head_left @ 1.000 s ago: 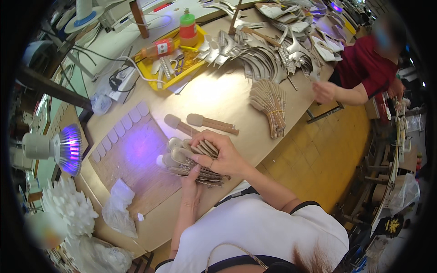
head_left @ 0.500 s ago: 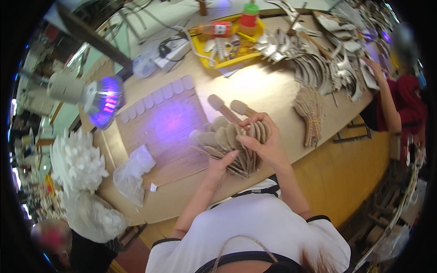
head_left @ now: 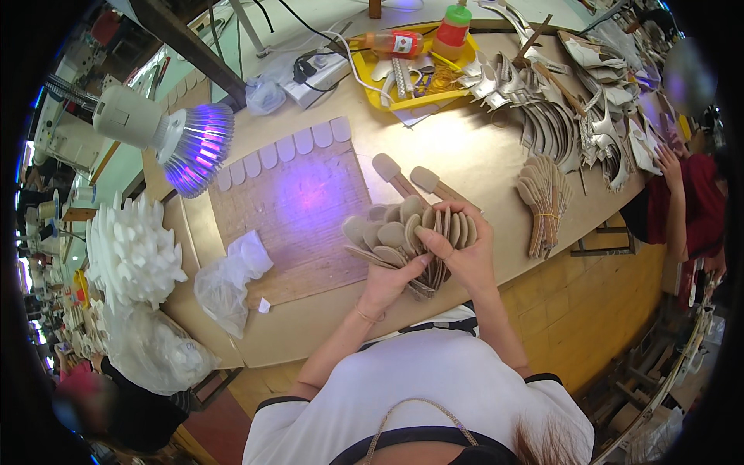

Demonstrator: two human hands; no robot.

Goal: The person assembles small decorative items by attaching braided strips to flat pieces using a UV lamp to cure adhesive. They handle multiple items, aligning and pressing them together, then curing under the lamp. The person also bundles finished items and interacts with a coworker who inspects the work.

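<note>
Beige round-tipped strips are held fanned above the tabletop, near its front edge. Left grip is closed on their lower side; right grip clasps their right-hand portion. Two loose strips lie just beyond; a banded bundle lies rightward.

Left forearm slanted up and rightward, right forearm slanted up and leftward — both unsleeved. Left hand held in front of torso, thumb extended up and rightward, fingers mostly hidden. Right hand positioned just beside, slightly higher — fingers curled, thumb pointed up-left.
</note>
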